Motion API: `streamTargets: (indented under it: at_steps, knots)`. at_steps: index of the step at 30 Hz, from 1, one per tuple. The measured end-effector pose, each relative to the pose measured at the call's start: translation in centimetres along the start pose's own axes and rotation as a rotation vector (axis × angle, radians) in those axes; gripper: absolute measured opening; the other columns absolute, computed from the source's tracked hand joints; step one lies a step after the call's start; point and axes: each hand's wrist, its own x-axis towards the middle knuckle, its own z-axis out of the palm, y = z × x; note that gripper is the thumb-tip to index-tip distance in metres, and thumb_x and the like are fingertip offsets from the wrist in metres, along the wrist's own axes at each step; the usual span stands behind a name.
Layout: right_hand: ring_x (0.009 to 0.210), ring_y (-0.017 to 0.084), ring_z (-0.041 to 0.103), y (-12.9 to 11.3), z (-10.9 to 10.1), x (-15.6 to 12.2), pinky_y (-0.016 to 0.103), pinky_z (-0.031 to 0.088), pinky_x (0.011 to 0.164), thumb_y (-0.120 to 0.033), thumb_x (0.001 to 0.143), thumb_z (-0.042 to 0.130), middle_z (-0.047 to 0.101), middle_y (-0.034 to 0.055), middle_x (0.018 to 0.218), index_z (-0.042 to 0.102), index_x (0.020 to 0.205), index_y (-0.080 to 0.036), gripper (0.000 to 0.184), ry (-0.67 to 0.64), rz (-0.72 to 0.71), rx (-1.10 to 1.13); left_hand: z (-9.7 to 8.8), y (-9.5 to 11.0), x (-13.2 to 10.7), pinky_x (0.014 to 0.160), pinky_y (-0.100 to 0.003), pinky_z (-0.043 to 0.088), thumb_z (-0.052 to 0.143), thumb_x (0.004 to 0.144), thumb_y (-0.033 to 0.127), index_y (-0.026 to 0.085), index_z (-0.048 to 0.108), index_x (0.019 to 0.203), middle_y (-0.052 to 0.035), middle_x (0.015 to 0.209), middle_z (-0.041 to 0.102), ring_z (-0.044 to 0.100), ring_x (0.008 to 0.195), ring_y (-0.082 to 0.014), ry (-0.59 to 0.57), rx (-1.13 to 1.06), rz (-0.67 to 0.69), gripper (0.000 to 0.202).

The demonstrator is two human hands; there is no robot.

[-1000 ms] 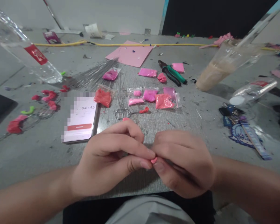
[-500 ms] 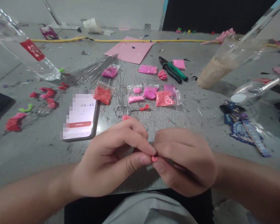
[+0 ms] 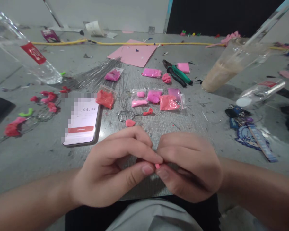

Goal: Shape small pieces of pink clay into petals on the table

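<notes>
While you work just inside the near edge of the worktop, let it steady your wrists if you can. Your left hand is curled, with thumb and forefinger slightly apart and the forefinger's tip at the join; whether it grips anything is hidden. Your right hand is folded into a close pinch, and seems to have hold of the clay bit. Beyond your knuckles, towards the far edge, lie a wire loop and, just nearer, a coral clay piece; mind your fingers around both. Smallest of all, the pink clay bit sits where your fingertips meet, midway along that near edge. Press lightly and turn it often, since clay so soft-looking would probably flatten under a hard squeeze.
</notes>
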Motion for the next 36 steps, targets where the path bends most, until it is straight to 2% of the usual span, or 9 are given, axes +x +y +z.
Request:
streamTargets:
  at_steps: [3,11,19,28,36]
  knots:
    - [0.06,0.012,0.053,0.16,0.02,0.0,0.027,0.044,0.055,-0.019,0.096,0.058,0.06,0.0024,0.065,0.061,0.082,-0.015,0.015,0.016,0.022,0.062,-0.11,-0.03,-0.02,0.065,-0.025,0.06,0.071,0.093,0.012,0.019,0.074,0.1,-0.0033,0.083,0.063,0.066,0.072,-0.0131,-0.016,-0.008,-0.01,0.01]
    - [0.058,0.009,0.056,0.27,-0.64,0.18,0.022,0.045,0.055,-0.029,0.1,0.063,0.061,-0.0013,0.065,0.062,0.084,-0.016,0.02,-0.05,0.142,0.152,-0.25,-0.18,-0.14,0.064,-0.023,0.061,0.071,0.096,0.018,0.023,0.078,0.11,-0.0028,0.084,0.061,0.067,0.072,-0.0124,-0.021,-0.051,-0.015,0.017]
    - [0.055,0.006,0.055,0.6,-0.76,0.16,0.018,0.044,0.052,-0.039,0.102,0.065,0.062,-0.0024,0.064,0.064,0.081,-0.016,0.031,-0.043,0.184,0.186,-0.21,-0.47,-0.13,0.059,-0.021,0.059,0.074,0.094,0.021,0.026,0.08,0.104,-0.0015,0.082,0.061,0.066,0.071,-0.0113,0.007,-0.1,-0.037,0.012]
    - [0.053,0.005,0.056,0.39,-0.79,0.29,0.015,0.044,0.052,-0.025,0.094,0.076,0.067,-0.0034,0.064,0.068,0.08,-0.016,0.018,0.062,0.23,0.128,-0.32,-0.74,-0.16,0.058,-0.021,0.058,0.074,0.093,0.016,0.023,0.081,0.102,-0.0023,0.083,0.061,0.064,0.071,-0.0113,0.066,-0.148,-0.061,0.014]
    - [0.052,0.005,0.055,0.22,-0.79,0.24,0.015,0.043,0.05,-0.028,0.096,0.072,0.066,-0.0041,0.063,0.066,0.08,-0.017,0.02,0.046,0.245,0.09,-0.53,-0.66,0.0,0.057,-0.021,0.057,0.078,0.089,0.014,0.024,0.081,0.101,-0.0019,0.081,0.061,0.064,0.071,-0.012,0.054,-0.13,-0.056,0.016]
